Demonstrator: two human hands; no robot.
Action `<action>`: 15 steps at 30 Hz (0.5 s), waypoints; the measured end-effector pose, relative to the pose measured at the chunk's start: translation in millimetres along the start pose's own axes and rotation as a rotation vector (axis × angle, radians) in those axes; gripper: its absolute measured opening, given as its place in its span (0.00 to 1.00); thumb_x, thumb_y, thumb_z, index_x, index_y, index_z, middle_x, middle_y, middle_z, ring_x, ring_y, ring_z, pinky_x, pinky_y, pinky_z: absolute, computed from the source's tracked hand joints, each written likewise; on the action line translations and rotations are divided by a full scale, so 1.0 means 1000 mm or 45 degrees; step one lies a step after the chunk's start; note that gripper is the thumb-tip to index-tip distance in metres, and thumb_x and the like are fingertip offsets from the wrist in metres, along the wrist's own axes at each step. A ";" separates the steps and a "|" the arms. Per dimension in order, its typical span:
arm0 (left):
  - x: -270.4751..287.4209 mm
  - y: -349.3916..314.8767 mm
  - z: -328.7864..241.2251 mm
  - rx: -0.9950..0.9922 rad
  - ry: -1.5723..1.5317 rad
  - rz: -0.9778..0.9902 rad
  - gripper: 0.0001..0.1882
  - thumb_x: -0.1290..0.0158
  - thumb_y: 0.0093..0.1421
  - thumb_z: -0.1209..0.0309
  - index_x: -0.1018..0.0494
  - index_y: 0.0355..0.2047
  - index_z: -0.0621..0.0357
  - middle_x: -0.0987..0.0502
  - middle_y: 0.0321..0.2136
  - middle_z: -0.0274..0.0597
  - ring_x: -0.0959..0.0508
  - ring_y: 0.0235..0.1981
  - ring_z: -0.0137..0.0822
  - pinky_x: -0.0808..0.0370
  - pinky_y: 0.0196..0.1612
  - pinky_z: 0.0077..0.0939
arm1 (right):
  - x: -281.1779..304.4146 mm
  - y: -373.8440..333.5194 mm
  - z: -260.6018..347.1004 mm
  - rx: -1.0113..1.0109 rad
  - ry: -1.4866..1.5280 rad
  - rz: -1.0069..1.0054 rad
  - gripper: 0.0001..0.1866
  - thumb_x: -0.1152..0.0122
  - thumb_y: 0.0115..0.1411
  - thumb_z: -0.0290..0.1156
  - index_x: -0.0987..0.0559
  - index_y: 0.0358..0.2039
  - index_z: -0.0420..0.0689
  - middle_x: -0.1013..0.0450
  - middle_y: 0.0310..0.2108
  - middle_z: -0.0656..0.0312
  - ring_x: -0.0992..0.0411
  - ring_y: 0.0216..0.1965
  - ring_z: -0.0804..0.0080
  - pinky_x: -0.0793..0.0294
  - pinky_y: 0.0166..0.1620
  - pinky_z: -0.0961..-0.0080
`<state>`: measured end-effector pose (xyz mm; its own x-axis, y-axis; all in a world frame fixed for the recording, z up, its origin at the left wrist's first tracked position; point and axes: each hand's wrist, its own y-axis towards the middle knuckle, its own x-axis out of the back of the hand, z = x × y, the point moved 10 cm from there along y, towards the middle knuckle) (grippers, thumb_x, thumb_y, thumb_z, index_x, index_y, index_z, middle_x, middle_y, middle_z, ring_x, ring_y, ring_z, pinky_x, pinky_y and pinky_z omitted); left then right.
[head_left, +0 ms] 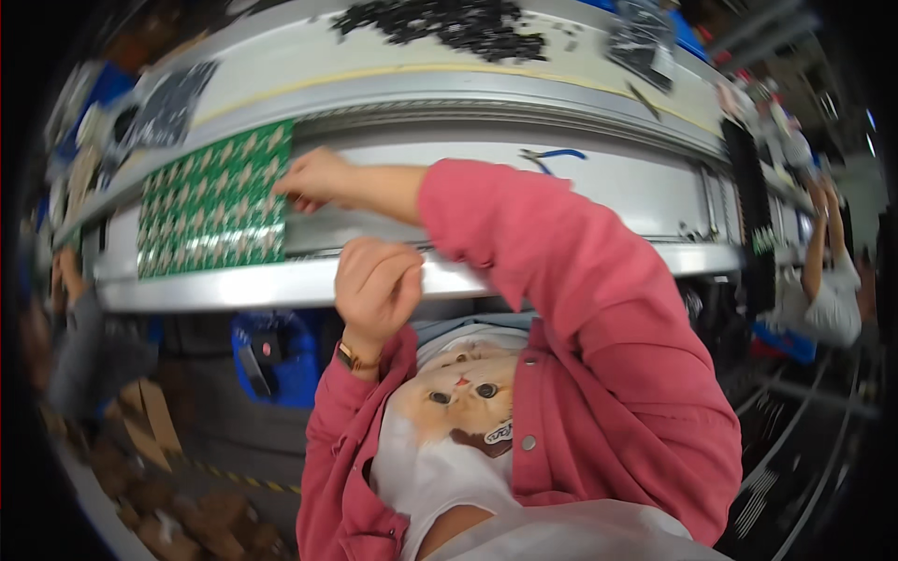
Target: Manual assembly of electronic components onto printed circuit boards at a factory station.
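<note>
Green PCB (213, 204) lies long axis approx. L–R, R hand (313, 179) at edge.

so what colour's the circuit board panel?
Circuit board panel is green with pale patches; shows in the head view.

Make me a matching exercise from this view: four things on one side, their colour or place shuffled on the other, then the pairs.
Things:
1. Circuit panel
2. Right hand
3. Pliers
4. Heap of small parts

Colours and places:
A. Blue handles
B. Black
C. At the circuit panel's right edge
D. Mostly green, with rows of pale patches

Pairs: 1-D, 2-C, 3-A, 4-B
</note>
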<state>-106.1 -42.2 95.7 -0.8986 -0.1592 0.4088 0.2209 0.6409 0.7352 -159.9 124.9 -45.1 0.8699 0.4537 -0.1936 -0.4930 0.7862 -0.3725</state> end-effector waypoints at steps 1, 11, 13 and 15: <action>-0.010 0.008 -0.007 0.011 0.008 -0.008 0.04 0.46 0.45 0.79 0.26 0.24 0.59 0.24 0.26 0.38 0.30 0.24 0.39 0.31 0.36 0.30 | 0.008 -0.006 0.004 -0.016 -0.031 -0.020 0.09 0.36 0.50 0.31 0.23 0.21 0.39 0.29 0.16 0.59 0.32 0.15 0.75 0.30 0.18 0.83; -0.075 0.049 -0.073 -0.020 0.042 0.007 0.02 0.49 0.49 0.77 0.27 0.23 0.62 0.24 0.26 0.42 0.31 0.26 0.40 0.33 0.36 0.31 | 0.068 -0.059 0.028 -0.029 -0.050 -0.029 0.09 0.40 0.49 0.26 0.25 0.15 0.40 0.30 0.13 0.61 0.35 0.12 0.77 0.35 0.15 0.83; -0.081 0.051 -0.084 -0.047 0.059 -0.004 0.02 0.49 0.50 0.77 0.27 0.23 0.62 0.24 0.25 0.42 0.31 0.25 0.40 0.33 0.36 0.31 | 0.071 -0.070 0.033 0.001 -0.096 -0.043 0.09 0.40 0.49 0.26 0.25 0.14 0.41 0.30 0.13 0.62 0.35 0.12 0.77 0.35 0.15 0.84; -0.088 0.055 -0.099 -0.078 0.077 -0.013 0.03 0.50 0.50 0.76 0.27 0.23 0.62 0.25 0.25 0.42 0.31 0.25 0.40 0.33 0.36 0.31 | 0.082 -0.082 0.041 0.035 -0.140 -0.059 0.09 0.40 0.48 0.26 0.25 0.14 0.41 0.30 0.12 0.62 0.35 0.12 0.77 0.35 0.16 0.84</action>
<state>22.8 -67.0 153.8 -0.8768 -0.2121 0.4316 0.2362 0.5919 0.7706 -49.3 115.2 6.9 0.8853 0.4587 -0.0756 -0.4540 0.8180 -0.3532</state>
